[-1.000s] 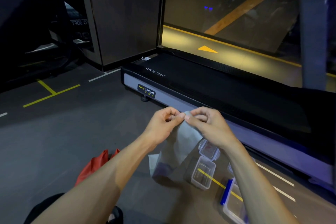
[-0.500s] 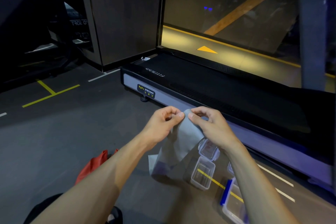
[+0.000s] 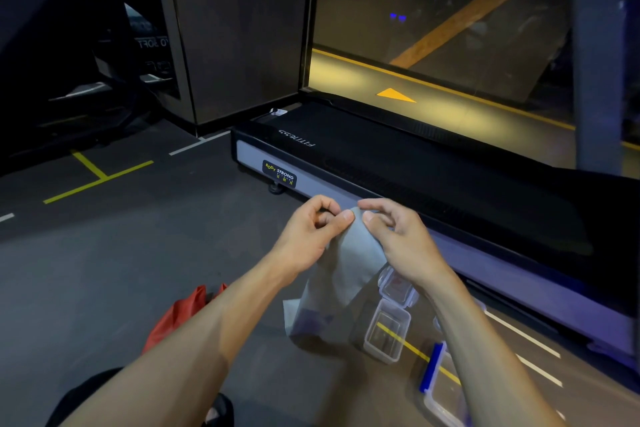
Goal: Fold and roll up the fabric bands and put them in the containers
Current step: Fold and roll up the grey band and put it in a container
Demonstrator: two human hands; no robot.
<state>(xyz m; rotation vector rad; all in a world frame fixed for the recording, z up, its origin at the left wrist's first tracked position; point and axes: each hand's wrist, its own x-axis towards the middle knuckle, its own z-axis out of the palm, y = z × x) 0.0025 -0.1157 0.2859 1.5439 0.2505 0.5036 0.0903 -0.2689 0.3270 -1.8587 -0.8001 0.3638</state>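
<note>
Head view: the band (image 3: 349, 263) was pinched at its top by the left hand (image 3: 313, 232) and right hand (image 3: 398, 239), its length hanging below the fingers.

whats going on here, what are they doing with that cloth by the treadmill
A person holds up a grey fabric band, pinching its top edge between the left hand and the right hand; the rest hangs down to the floor. It is not rolled yet. Just below, clear plastic containers stand open on the floor beside the treadmill, with nothing clearly visible in them. Something red lies on the floor under the left forearm; what it is cannot be told.
</note>
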